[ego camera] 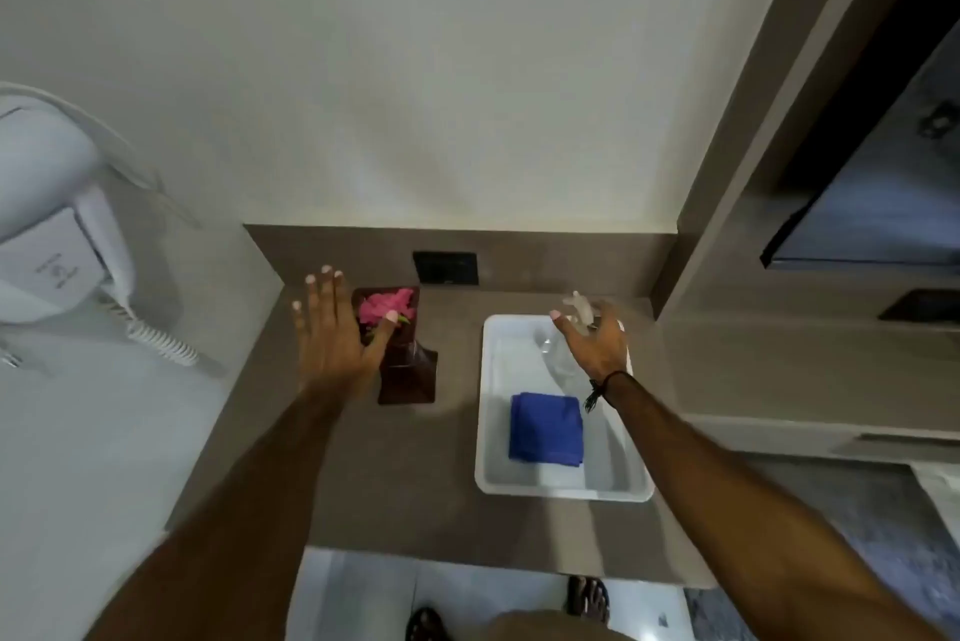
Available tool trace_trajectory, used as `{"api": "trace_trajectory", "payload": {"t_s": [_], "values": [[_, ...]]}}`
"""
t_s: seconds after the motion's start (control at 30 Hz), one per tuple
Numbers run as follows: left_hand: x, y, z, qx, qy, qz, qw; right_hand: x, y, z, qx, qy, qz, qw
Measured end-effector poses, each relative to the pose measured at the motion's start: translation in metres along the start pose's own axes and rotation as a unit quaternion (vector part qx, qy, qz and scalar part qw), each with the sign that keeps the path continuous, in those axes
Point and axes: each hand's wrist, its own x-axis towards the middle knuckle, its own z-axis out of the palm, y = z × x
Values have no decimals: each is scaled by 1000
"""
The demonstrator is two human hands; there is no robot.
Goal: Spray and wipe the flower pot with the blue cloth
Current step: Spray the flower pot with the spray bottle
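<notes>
A dark brown square flower pot (408, 375) with pink flowers (387, 306) stands on the brown counter, left of centre. My left hand (332, 328) hovers open just left of it, fingers spread, thumb over the flowers. A folded blue cloth (545, 427) lies in a white tray (488, 432) to the right. A clear spray bottle (558, 344) stands at the tray's far end. My right hand (595, 341) is right at the bottle with its fingers apart; I cannot tell whether it touches it.
A black wall socket (445, 267) sits on the backsplash behind the pot. A white wall-mounted hair dryer (57, 229) with a coiled cord hangs at the left. A cabinet with a dark niche rises at the right. The counter's front edge (467, 557) is near my feet.
</notes>
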Motion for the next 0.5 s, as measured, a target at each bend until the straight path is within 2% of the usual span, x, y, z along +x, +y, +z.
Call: {"api": "trace_trajectory", "payload": {"t_s": [0.13, 0.33, 0.5], "values": [[-26, 10, 18, -29, -20, -46, 998, 0, 0, 10, 36, -15, 43, 998], [-38, 22, 30, -97, -34, -140, 985, 22, -3, 22, 29, -58, 41, 997], [-31, 19, 31, -116, -52, -156, 980, 35, -8, 37, 16, -121, 23, 992]]}}
